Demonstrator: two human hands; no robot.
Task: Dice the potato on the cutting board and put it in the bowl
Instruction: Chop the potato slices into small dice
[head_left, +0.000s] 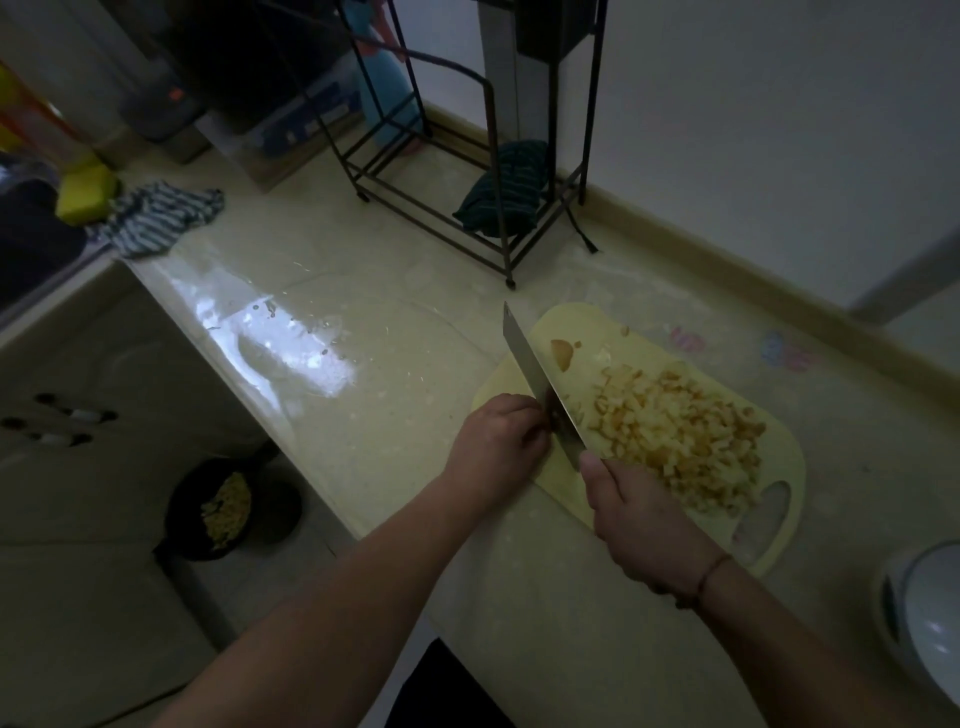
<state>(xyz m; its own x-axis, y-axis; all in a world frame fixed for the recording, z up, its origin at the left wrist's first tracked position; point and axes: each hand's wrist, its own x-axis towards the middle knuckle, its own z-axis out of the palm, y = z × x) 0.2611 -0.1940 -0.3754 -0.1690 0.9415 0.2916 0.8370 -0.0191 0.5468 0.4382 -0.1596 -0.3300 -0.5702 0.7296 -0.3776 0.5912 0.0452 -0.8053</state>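
A pale yellow cutting board (571, 322) lies on the counter with a heap of diced potato (680, 431) on its right half. A potato end piece (562, 353) lies near the board's far end. My right hand (639, 519) grips the handle of a cleaver (535, 374), whose blade stands on the board left of the heap. My left hand (498, 441) has its fingers curled against the blade's left side; what it holds there is hidden. A white bowl (930, 613) shows at the right edge.
A black wire rack (467, 171) with a dark striped cloth (504, 187) stands at the back of the counter. A striped towel (161, 215) and a yellow sponge (85, 192) lie at the far left. On the floor sits a black bin (234, 509) holding peels.
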